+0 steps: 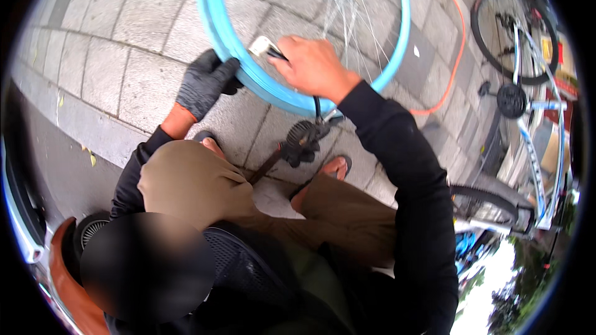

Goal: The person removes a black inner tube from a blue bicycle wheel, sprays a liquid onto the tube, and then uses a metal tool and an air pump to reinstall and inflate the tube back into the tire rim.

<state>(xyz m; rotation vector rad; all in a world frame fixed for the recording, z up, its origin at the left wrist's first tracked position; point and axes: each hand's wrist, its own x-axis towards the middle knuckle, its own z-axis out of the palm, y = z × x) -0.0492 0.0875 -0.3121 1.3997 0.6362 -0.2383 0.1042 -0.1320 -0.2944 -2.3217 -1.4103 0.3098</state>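
A light blue bicycle wheel [217, 9] with thin metal spokes is in front of me. My left hand [203, 84], in a dark grey knitted glove, grips the outer edge of its near left side, thumb on top. My right hand [315, 67], bare, is closed around a black-handled tool with a cream-white head [262, 46]. That head lies at the inner edge of the blue rim; its exact kind is hard to make out. Below the wheel, between my feet, a dark ribbed round part [301, 134] stands on a brown stem, with a black piece beside it.
An orange hose [462, 43] curves over the paving [146, 12] at the right. Beyond it a white and blue bicycle frame [531, 142] stands with another wheel [475, 22]. A brown-orange rounded object [68, 279] is at the lower left, by the kerb.
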